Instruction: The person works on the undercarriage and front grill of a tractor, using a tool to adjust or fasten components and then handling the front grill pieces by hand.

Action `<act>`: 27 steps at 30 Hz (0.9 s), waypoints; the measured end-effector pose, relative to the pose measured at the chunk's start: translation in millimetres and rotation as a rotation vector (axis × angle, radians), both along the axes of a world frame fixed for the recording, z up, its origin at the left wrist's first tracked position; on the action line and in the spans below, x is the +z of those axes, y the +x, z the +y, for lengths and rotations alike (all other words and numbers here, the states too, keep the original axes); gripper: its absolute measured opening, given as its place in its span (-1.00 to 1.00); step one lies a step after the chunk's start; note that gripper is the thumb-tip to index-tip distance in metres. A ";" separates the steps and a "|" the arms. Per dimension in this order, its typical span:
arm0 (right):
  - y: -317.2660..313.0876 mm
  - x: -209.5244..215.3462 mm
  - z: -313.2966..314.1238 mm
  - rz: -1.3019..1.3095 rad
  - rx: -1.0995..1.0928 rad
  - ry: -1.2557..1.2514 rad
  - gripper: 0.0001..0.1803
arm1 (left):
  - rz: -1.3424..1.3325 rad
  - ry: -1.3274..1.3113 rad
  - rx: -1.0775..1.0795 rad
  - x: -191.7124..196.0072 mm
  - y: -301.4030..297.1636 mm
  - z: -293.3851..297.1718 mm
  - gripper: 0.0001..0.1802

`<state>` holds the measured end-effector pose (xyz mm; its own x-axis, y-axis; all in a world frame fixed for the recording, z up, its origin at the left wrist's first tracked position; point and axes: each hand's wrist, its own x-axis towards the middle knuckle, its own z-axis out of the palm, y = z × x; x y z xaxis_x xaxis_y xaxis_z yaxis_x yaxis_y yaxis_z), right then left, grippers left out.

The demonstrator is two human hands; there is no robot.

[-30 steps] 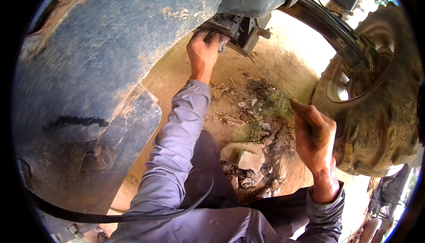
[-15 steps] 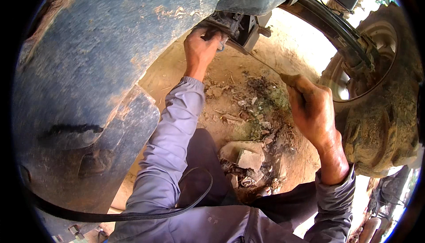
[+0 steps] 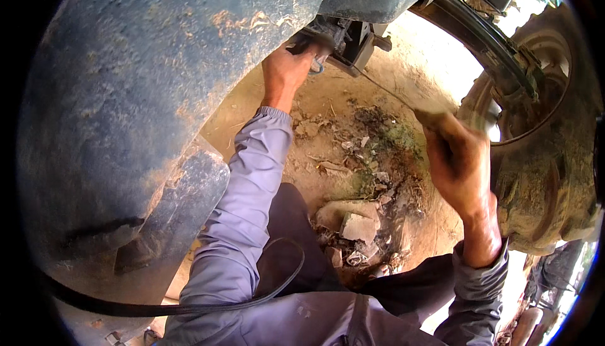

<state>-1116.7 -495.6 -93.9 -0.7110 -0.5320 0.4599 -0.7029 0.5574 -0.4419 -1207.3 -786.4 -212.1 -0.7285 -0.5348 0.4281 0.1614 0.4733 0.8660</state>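
My right hand (image 3: 459, 160) is closed in a fist around the end of a thin cord or wire (image 3: 387, 90). The line runs straight from it, up and left, to a dark metal bracket (image 3: 354, 56) under the blue body of a vehicle. Below the edge of that blue body, my left hand (image 3: 287, 75) has its thumb and fingers bent round the dark greasy parts. A small pale-blue looped piece (image 3: 317, 66) shows beside its fingertips. What exactly the left fingers grip is hidden and blurred.
The large worn blue panel (image 3: 157, 69) fills the left. On the right stand a treaded tyre (image 3: 535, 182) and a dark axle beam (image 3: 482, 46). Stones (image 3: 359, 227) and litter lie on the dirt ground between my legs. A black strap (image 3: 189, 308) loops across my lap.
My right hand has moved to the right, away from the bracket, and a longer stretch of the cord or wire shows. My left hand stays at the same parts. The view has shifted slightly.
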 end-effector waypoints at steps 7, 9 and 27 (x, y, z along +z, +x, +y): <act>39.5 -13.5 28.9 0.017 -0.063 -0.084 -0.75 | 0.018 -0.025 0.108 3.2 1.5 10.4 -0.64; 43.0 -17.1 33.4 -0.002 -0.070 -0.110 -0.76 | 0.027 -0.019 0.135 5.9 2.8 18.3 -0.65; 34.0 25.4 -27.0 0.134 0.119 0.076 -0.78 | 0.121 -0.512 0.212 -16.2 46.0 87.7 -0.34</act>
